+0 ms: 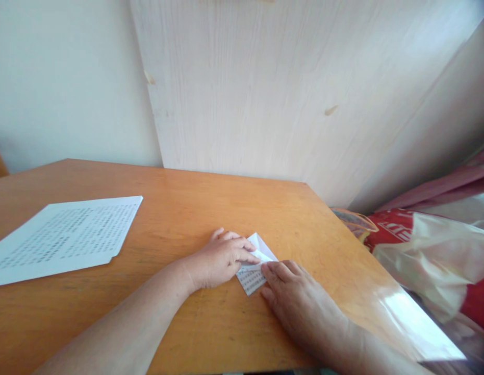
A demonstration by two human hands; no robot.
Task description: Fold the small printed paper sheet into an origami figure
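Observation:
A small piece of folded printed paper [251,281] lies on the table, with a pointed white corner at its far end and rows of print on its near part. My left hand [222,259] rests over its left side, fingers stretched out across the white fold. On the right edge, my right hand [294,291] presses with its fingertips, the thumb a little apart and nearer to me. Both hands are open and lie low against the paper. Parts of the paper are hidden under the fingers.
A stack of printed sheets [76,234] lies on the left of the wooden table [195,200]. Behind the table stands a pale wood panel [242,94] against the wall. Red and cream bags or cloths [425,250] are heaped past the right edge.

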